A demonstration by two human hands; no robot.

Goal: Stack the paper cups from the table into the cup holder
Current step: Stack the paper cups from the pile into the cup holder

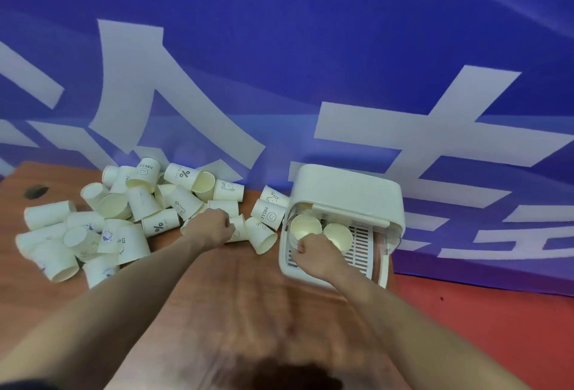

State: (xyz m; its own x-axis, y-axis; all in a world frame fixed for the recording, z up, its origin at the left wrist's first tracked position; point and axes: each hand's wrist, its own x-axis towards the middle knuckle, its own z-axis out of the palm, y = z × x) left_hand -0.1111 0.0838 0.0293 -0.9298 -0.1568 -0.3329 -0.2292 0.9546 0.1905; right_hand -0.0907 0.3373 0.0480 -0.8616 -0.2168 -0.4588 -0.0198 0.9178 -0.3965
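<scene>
Several white paper cups [133,203] lie tumbled in a heap across the left and middle of the wooden table [242,290]. My left hand [211,225] reaches into the heap's right end and grips a cup [237,228] lying on its side. The white cup holder [348,190] stands at the table's right edge with its clear lid raised. Two stacks of cups [306,226] stand inside it, mouths up. My right hand [313,251] is at the holder's front, fingers curled at the rim of the left stack.
A blue banner with large white characters [310,63] hangs right behind the table and holder. Red floor [481,312] shows past the table's right edge. Three loose cups [268,214] lie between my left hand and the holder.
</scene>
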